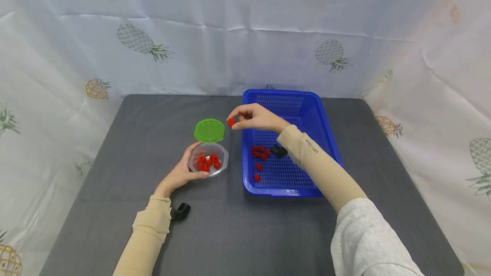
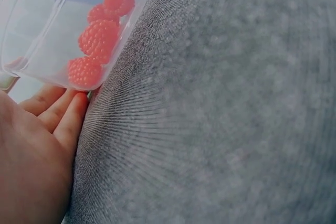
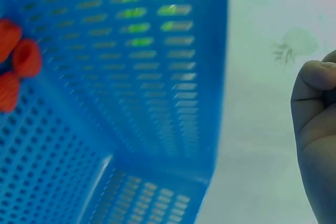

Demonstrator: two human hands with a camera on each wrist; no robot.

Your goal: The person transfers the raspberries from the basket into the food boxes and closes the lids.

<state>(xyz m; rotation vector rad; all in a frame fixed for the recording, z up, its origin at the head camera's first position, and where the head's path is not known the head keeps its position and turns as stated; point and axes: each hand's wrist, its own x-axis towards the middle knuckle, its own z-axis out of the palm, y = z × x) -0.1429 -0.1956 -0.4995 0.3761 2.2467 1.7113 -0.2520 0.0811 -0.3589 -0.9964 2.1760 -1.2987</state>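
Note:
My left hand [image 1: 179,176] holds a clear plastic container [image 1: 224,155] on the table, thumb at its front and fingers round its left side. Several red raspberries [image 2: 98,39] lie on the container's bottom. Between thumb and fingertips my right hand [image 1: 261,117] pinches one raspberry [image 1: 231,122], up above the left rim of a blue basket [image 1: 268,191]. The right wrist view shows that hand [image 3: 320,124] only at the edge, the raspberry out of sight. More raspberries [image 1: 259,167] are spread over the basket's left side, beside a small dark object [image 1: 278,151].
A green lid [image 1: 209,131] lies just behind the container. Near the left wrist is a black strap-like piece [image 1: 181,212]. The dark grey tabletop [image 1: 249,233] ends at a white curtain [image 1: 230,58] printed with pineapples.

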